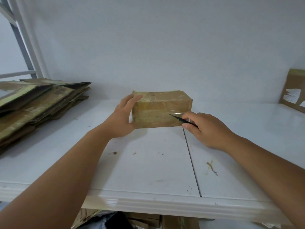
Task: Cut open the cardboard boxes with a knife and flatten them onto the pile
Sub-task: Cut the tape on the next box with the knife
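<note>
A stained white shelf (148, 171) meets a pale wall (148, 47), metal frame (27, 38) standing left.

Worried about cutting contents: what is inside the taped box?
Its inside is hidden: the box is closed, tape across top and front. The left hand holds its left end; the right hand holds the knife at its front.
</note>
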